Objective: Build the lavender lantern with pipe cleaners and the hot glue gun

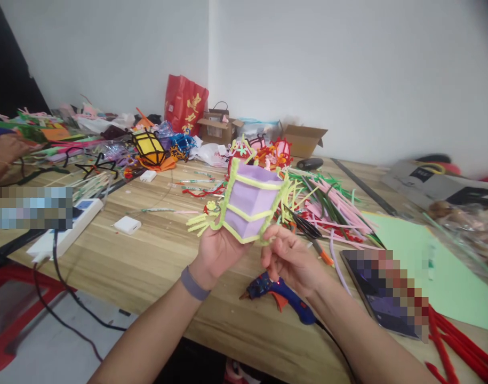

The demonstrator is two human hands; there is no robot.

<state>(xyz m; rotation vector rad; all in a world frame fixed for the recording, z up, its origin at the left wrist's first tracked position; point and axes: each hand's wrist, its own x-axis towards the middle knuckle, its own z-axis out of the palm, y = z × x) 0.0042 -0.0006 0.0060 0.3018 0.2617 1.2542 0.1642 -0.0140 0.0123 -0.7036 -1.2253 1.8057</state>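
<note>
A small purple lantern [252, 200] edged with yellow-green pipe cleaners is raised above the table. My left hand [220, 250] cups it from below, its fingers mostly hidden behind the lantern. At its lower right corner, my right hand [287, 256] has its fingers curled, thumb and forefinger closed at the pipe-cleaner edge. Beneath my right hand lies a blue hot glue gun [284, 296] with an orange trigger. Beside the lantern's left lower corner, several yellow-green pipe-cleaner ends [198, 224] stick out like a tassel.
Loose pipe cleaners [340, 208] heap to the right, by a tablet-like device [372, 298] and a green sheet [412, 245]. A power strip [68, 229] and a white charger [127, 225] lie left. Another person's hand [6, 152] is at far left. A yellow lantern [149, 149] stands behind.
</note>
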